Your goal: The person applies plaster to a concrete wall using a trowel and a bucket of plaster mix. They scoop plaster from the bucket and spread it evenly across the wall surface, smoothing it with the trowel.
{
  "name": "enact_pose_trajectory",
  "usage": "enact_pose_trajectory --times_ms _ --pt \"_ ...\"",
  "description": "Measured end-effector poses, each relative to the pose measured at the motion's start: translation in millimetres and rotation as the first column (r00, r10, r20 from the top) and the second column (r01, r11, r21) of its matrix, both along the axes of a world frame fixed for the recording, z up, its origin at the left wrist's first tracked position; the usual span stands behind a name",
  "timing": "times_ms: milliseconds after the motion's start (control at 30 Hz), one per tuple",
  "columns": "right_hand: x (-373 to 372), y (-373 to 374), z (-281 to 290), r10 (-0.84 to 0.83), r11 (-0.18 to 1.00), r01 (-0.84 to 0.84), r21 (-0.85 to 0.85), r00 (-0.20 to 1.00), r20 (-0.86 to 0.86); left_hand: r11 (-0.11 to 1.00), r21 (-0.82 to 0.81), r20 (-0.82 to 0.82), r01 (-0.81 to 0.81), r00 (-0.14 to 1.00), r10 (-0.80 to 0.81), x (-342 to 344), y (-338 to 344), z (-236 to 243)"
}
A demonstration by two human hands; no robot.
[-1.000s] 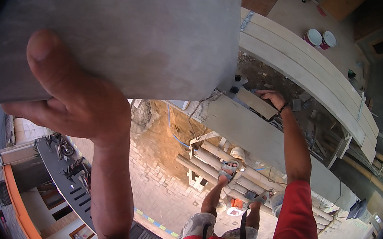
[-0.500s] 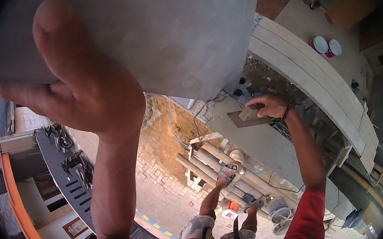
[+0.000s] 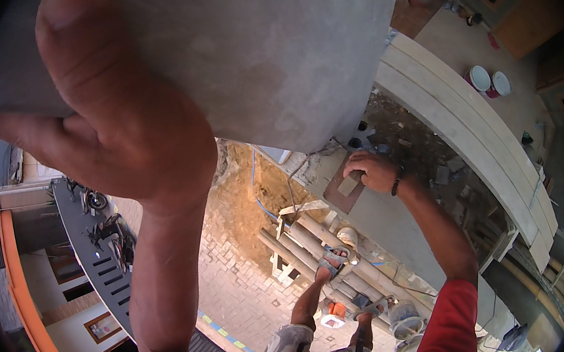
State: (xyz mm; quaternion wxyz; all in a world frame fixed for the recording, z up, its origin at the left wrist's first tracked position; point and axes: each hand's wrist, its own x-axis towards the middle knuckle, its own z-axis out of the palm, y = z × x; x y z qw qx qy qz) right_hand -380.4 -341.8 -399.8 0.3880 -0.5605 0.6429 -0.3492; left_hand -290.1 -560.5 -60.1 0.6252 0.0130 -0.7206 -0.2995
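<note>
My left hand is large and close at the left. Its thumb lies on the face of a smooth grey concrete column, and a finger runs along the column's lower edge, so the hand clasps that edge; the other fingers are hidden. Farther off, at the centre right, my right hand grips the handle of a plastering float with a flat brownish plate. The float is over the top of a long grey concrete ledge, close to the column's lower right corner. Whether its plate touches the ledge, I cannot tell.
Below, my feet stand on bamboo-pole scaffolding above a paved yard. Buckets stand beside it. A curved pale beam and a rubble-strewn gap are at the right. Motorbikes are parked at the left.
My right hand has moved slightly left and down, and the float has turned from nearly crosswise to steeply slanted. My left hand keeps its hold while the whole view shifts a little.
</note>
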Motion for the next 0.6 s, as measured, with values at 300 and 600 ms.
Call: enact_pose_trajectory --times_ms 300,600 --pt "-1.2 -1.6 -7.3 0.05 0.998 -0.051 -0.025 0.997 -0.055 1.0 -0.009 0.005 -0.003 1.0 0.004 1.3 1.7 -2.5" --pt "-75.8 13.0 -64.3 -0.165 0.957 0.198 0.212 0.972 -0.166 1.0 -0.03 0.012 -0.011 1.0 0.011 -0.1 3.2 1.0"
